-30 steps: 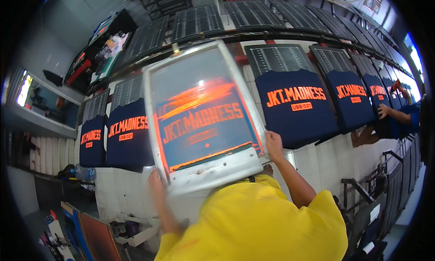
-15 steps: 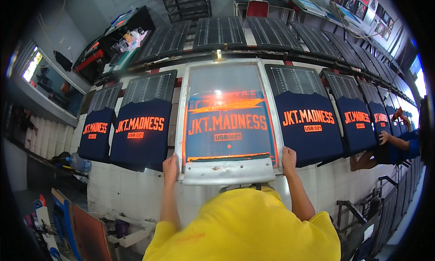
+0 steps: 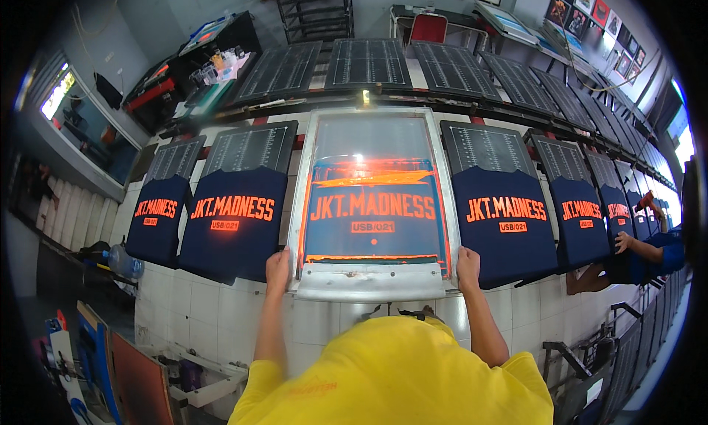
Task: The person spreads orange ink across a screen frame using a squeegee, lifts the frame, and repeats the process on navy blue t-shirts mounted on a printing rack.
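Note:
A printing screen in a pale metal frame (image 3: 371, 281), its mesh smeared with orange ink, lies flat over the middle pallet of a long row. My left hand (image 3: 279, 266) grips the frame's near left corner. My right hand (image 3: 468, 266) grips its near right corner. Navy T-shirts with orange lettering lie on the pallets either side, one to the left (image 3: 234, 226) and one to the right (image 3: 505, 222). My yellow shirt (image 3: 398, 377) fills the bottom of the view.
Another person's hand (image 3: 625, 240) rests on a shirt at the far right. A plastic bottle (image 3: 122, 263) lies at the left end. Empty dark pallets (image 3: 369, 63) line the back row. Spare screens (image 3: 140, 384) lean at lower left. White tiles (image 3: 214, 314) face the bench front.
The screen, tilted and off to the left a second ago, has swung right and come down flat on the middle pallet. Both hands stayed on its near corners.

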Tool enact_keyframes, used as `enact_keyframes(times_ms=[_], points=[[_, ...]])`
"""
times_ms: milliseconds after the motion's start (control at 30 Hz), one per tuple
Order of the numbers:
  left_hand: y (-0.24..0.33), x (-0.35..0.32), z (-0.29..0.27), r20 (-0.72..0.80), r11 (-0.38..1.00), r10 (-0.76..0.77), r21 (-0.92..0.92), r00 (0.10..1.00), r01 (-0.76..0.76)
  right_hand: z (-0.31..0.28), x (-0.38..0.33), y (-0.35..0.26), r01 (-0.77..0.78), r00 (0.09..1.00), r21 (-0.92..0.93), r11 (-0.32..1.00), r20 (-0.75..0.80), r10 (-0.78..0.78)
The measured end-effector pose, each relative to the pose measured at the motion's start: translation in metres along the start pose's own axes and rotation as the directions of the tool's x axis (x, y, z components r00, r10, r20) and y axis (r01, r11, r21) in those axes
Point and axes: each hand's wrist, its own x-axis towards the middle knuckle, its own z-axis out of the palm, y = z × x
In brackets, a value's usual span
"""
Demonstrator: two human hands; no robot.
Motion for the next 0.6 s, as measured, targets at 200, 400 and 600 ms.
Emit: enact_keyframes(times_ms=[200,400,600], points=[[-0.004,0.007,-0.005,0.035,0.998,0.036,0.056,0.999,-0.038,0.005,-0.002,0.0,0.0,1.0,-0.012,1.0,-0.028,0.0],[-0.023,0.018,-0.015,0.1,0.995,0.09,0.041,0.991,-0.095,0.012,-0.009,-0.01,0.048,0.996,-0.015,0.999,-0.068,-0.049],[-0.028,0.035,-0.021,0.211,0.985,0.096,0.118,0.973,-0.123,0.012,0.001,0.005,0.063,0.992,-0.192,0.979,-0.095,-0.083]])
